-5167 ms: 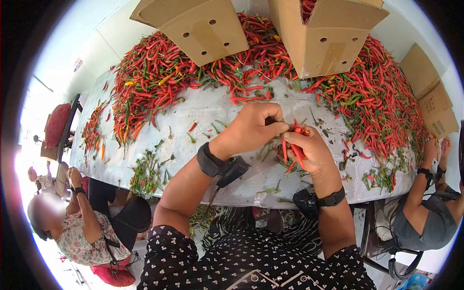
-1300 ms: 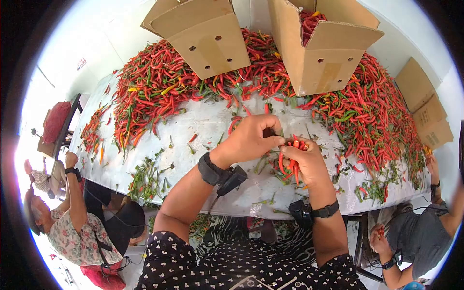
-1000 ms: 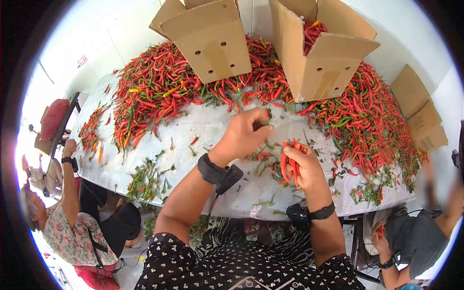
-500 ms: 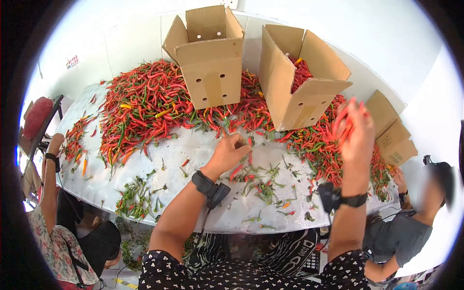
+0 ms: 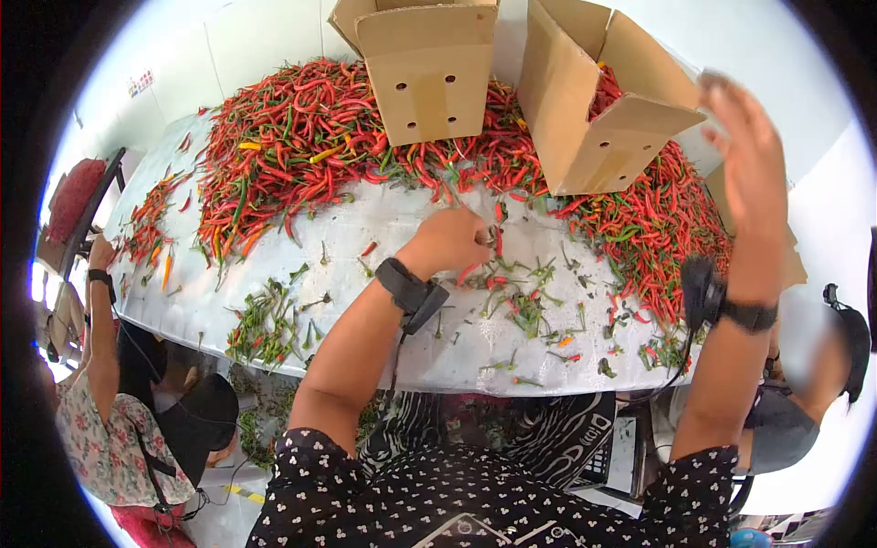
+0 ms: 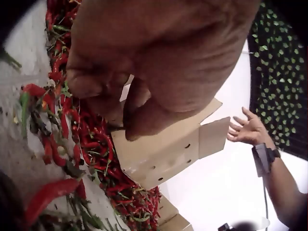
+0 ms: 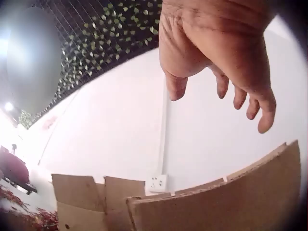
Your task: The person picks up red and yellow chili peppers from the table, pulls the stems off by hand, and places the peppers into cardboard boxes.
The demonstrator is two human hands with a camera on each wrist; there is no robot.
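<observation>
The right hand [image 5: 751,160] spreads empty fingers [image 7: 266,120] upper right beside a carton [image 5: 589,137]; mid-frame, the left hand [image 5: 445,242] curls near chillies [image 5: 498,241], its hold unclear.

Legible whole words: none. Item, wall sign: a small notice with reddish marks [image 5: 140,84], on the pale wall [image 5: 178,59] at upper left of the head view; characters too small to read. Item, trousers [image 5: 598,425], black with white pattern: on the leg at the wearer's right, white marks, one shaped like a capital D, with rounded, bracket-like strokes just beside it; no certain word or number can be made out.
</observation>
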